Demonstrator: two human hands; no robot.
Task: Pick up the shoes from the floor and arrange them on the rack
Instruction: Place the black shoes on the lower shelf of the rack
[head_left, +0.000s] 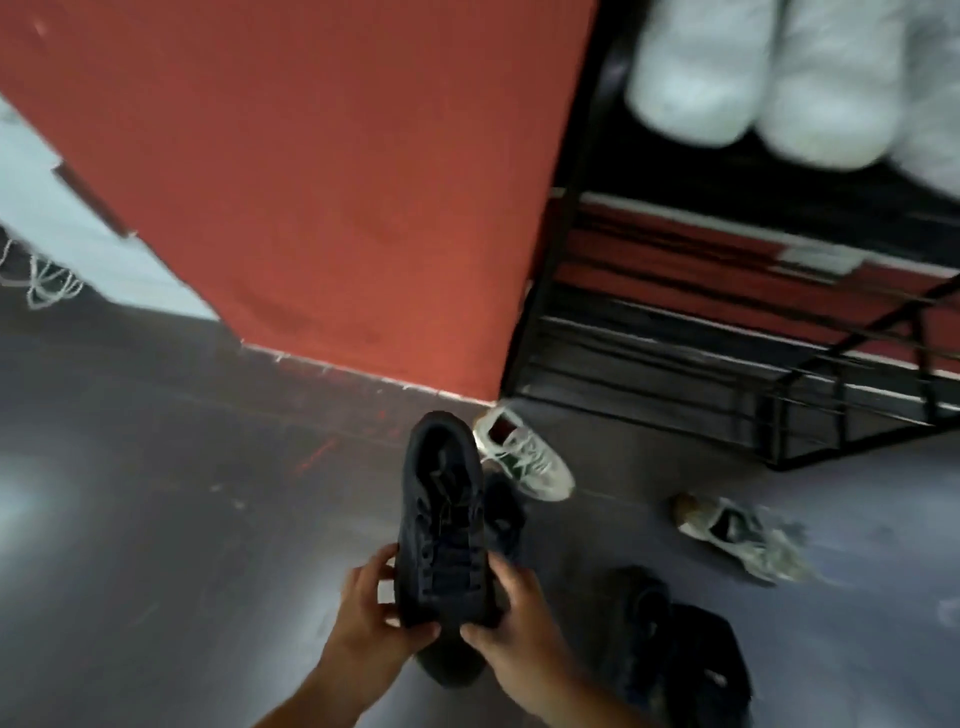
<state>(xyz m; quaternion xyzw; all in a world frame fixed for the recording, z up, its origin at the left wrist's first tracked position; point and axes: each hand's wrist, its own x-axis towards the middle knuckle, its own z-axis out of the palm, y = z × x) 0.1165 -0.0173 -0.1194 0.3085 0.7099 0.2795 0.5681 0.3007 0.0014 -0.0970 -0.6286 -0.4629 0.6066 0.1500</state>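
Observation:
A dark navy sneaker (441, 514) is held above the floor, its toe end near me and its heel pointing away. My left hand (371, 618) grips its left side and my right hand (511, 618) grips its right side. A second dark shoe (504, 519) shows partly behind and below it. Two white sneakers with green trim lie on the grey floor: one (524, 457) near the wall corner, another (743, 535) on its side to the right. The black metal rack (675, 332) stands at the upper right, with white shoes (753, 78) on an upper shelf.
A red wall (311, 182) runs along the left of the rack. More dark shoes (675, 644) lie on the floor at the lower right. White laces (47, 286) show at the far left edge. The rack's lower shelves show bare bars.

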